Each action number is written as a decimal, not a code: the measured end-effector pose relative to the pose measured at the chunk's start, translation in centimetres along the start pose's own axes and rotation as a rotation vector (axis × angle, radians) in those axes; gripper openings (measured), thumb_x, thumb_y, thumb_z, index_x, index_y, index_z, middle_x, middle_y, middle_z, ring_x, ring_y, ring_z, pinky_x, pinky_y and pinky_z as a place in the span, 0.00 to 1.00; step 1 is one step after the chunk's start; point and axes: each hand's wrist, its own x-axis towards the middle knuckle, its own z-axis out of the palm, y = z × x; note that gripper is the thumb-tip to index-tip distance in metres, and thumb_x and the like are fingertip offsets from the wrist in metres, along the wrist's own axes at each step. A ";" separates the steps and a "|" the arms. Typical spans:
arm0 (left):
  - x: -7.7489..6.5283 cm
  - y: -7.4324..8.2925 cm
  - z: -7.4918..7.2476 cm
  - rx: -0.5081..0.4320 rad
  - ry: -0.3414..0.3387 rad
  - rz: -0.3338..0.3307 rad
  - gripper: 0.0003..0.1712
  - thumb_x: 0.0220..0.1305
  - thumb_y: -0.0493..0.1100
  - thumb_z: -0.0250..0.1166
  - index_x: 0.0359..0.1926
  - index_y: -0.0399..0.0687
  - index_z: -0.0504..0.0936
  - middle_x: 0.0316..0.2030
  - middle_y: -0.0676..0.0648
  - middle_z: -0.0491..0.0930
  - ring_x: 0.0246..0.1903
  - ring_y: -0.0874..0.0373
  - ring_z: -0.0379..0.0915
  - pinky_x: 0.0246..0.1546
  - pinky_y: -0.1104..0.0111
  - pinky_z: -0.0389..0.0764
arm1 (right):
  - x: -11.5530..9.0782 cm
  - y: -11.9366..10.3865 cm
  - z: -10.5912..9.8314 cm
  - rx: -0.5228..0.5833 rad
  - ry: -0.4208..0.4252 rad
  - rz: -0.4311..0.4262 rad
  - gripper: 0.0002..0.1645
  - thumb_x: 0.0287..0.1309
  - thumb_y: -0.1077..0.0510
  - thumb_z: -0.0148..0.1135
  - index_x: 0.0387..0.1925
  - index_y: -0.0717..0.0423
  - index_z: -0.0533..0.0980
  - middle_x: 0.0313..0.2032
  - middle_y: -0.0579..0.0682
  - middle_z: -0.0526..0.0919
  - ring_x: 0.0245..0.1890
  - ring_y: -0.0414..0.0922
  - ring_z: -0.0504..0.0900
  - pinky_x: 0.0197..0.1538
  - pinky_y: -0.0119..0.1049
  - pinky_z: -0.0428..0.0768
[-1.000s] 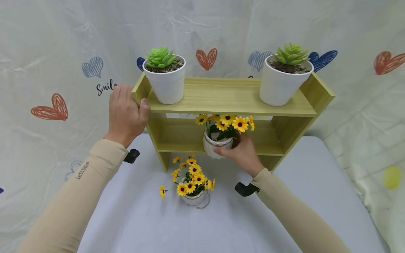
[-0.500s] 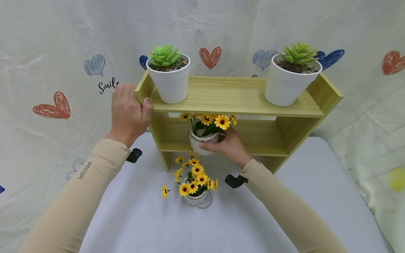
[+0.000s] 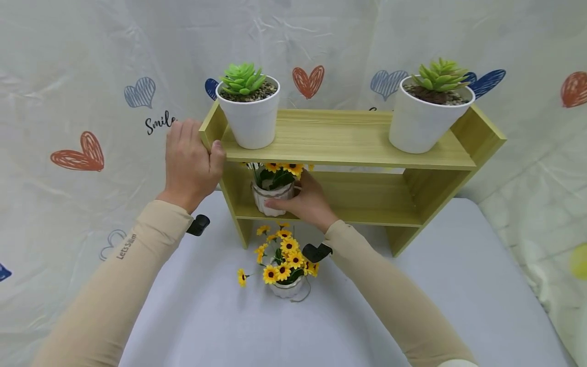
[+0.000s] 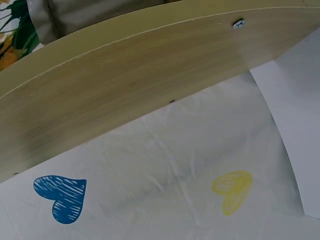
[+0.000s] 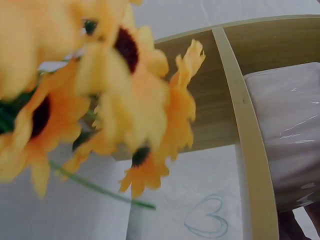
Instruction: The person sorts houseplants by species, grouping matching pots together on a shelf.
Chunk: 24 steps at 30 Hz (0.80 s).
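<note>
In the head view my left hand (image 3: 190, 165) grips the left side panel of a two-tier wooden shelf (image 3: 339, 135), thumb on its front edge. My right hand (image 3: 306, 201) holds a small white pot (image 3: 260, 196) of artificial sunflowers from its right side, thumb across the front. That pot is at the left end of the lower tier; whether its base touches the board cannot be told. The upper board hides part of its flowers. The left wrist view shows the side panel (image 4: 125, 85) close up. Blurred yellow flowers (image 5: 135, 90) fill much of the right wrist view.
A second white pot (image 3: 286, 290) of sunflowers stands on the white-covered table (image 3: 220, 316) in front of the shelf. On the upper tier stand two white succulent pots, one left (image 3: 252, 122) and one right (image 3: 418, 122). A patterned sheet (image 3: 330, 30) hangs behind.
My right hand has moved the sunflower pot leftward along the lower tier, from near the middle to the left end. My left hand keeps its grip on the side panel.
</note>
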 end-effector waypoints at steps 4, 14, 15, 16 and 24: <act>0.1 0.3 0.0 -0.005 0.008 0.014 0.24 0.67 0.51 0.41 0.39 0.33 0.71 0.34 0.34 0.69 0.40 0.38 0.61 0.46 0.49 0.61 | 0.6 -0.4 0.7 0.028 -0.012 -0.007 0.57 0.44 0.39 0.82 0.73 0.38 0.63 0.66 0.46 0.77 0.64 0.49 0.80 0.64 0.48 0.82; 0.2 0.8 -0.1 -0.014 -0.003 -0.007 0.26 0.67 0.53 0.41 0.40 0.32 0.71 0.34 0.35 0.67 0.40 0.39 0.59 0.46 0.50 0.60 | 1.3 -0.7 1.5 0.063 -0.015 -0.013 0.58 0.44 0.41 0.82 0.74 0.38 0.60 0.66 0.46 0.75 0.65 0.49 0.79 0.66 0.49 0.80; 0.2 0.7 -0.1 -0.016 -0.002 -0.010 0.26 0.66 0.53 0.41 0.40 0.32 0.71 0.34 0.35 0.67 0.40 0.39 0.59 0.46 0.50 0.60 | 1.3 -0.8 1.5 0.070 -0.020 -0.016 0.59 0.45 0.41 0.82 0.74 0.38 0.60 0.67 0.46 0.75 0.66 0.49 0.78 0.66 0.49 0.80; 0.2 0.8 -0.1 -0.014 -0.002 -0.012 0.26 0.67 0.53 0.40 0.40 0.32 0.71 0.34 0.35 0.67 0.40 0.39 0.59 0.46 0.50 0.60 | 1.4 -0.8 1.5 0.071 -0.026 -0.019 0.59 0.45 0.41 0.82 0.75 0.38 0.59 0.68 0.46 0.74 0.66 0.49 0.78 0.66 0.49 0.79; 0.0 0.2 -0.5 0.003 -0.021 -0.009 0.25 0.67 0.52 0.41 0.39 0.31 0.70 0.33 0.35 0.67 0.39 0.39 0.59 0.45 0.50 0.60 | -0.2 -0.8 0.6 0.013 -0.023 0.013 0.61 0.46 0.42 0.81 0.76 0.45 0.57 0.72 0.52 0.67 0.68 0.54 0.75 0.66 0.50 0.79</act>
